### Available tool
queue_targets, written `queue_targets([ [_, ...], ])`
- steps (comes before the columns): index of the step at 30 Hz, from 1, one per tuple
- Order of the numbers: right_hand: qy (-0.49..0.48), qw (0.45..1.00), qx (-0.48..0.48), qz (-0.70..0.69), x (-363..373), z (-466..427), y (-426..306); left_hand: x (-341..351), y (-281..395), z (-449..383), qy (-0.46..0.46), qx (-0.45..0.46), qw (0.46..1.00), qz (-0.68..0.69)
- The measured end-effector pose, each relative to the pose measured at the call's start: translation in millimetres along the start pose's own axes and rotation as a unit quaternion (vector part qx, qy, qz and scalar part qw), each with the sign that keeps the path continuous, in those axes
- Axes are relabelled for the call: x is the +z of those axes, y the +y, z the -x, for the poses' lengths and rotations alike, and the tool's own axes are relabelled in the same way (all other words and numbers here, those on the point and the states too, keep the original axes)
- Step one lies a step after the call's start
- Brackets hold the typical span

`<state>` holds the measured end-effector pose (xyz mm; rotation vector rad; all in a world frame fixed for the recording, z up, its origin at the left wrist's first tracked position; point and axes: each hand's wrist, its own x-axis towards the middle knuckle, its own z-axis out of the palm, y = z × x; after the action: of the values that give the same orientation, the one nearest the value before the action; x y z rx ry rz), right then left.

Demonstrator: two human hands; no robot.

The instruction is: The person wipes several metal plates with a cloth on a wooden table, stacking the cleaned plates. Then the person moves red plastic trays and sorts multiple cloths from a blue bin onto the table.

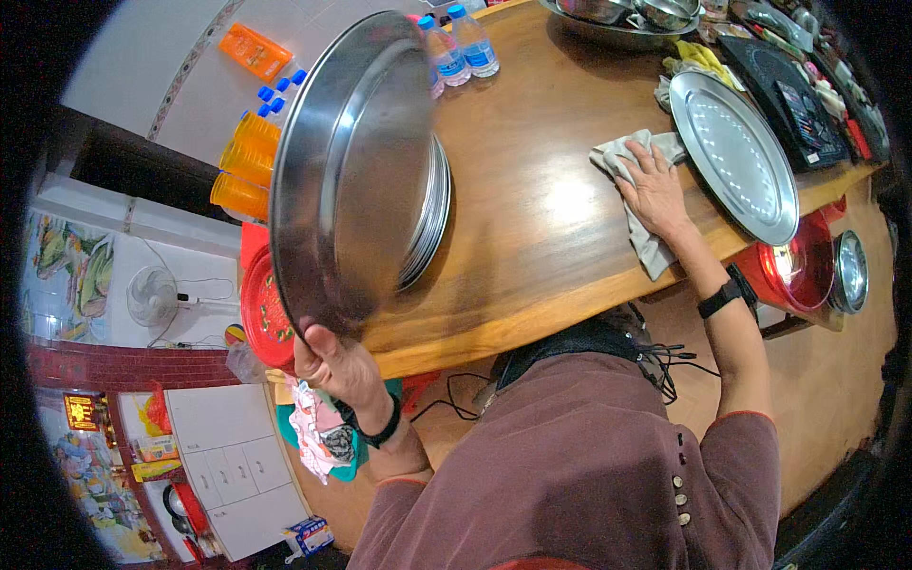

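My left hand grips the near rim of a large shiny metal tray, thumb on its face. The tray is tilted up on edge at the left of the wooden table. Partly hidden behind it is a stack of metal trays lying on the tabletop. On the right, my right hand presses onto a grey cloth, fingers slightly spread over its folds. An oval metal tray lies just right of the cloth, its near end reaching over the table edge.
Water bottles and metal bowls stand along the far side. Orange cups and a red plastic basin are at the left. A black induction cooker sits at the right, with a red basin below the table edge.
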<state>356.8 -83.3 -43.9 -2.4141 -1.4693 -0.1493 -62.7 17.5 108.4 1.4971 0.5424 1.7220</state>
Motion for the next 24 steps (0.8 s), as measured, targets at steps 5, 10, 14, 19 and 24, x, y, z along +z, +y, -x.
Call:
queue_targets([
  [5,0.008,1.000,0.002,-0.006,-6,9,4,-7,-29,-28,-0.156,0.182,0.885,-0.399],
  [10,0.073,0.997,-0.021,-0.021,-22,27,6,-10,-73,-44,-0.273,0.298,0.783,-0.472],
  [14,0.191,0.978,-0.076,-0.037,-42,42,24,-17,-98,-41,-0.320,0.320,0.746,-0.489],
  [19,0.223,0.971,0.032,0.078,-53,56,67,-17,-114,-40,-0.335,0.297,0.755,-0.480],
  [24,0.146,0.969,0.072,0.185,-45,79,99,-17,-119,-40,-0.364,0.215,0.775,-0.470],
])
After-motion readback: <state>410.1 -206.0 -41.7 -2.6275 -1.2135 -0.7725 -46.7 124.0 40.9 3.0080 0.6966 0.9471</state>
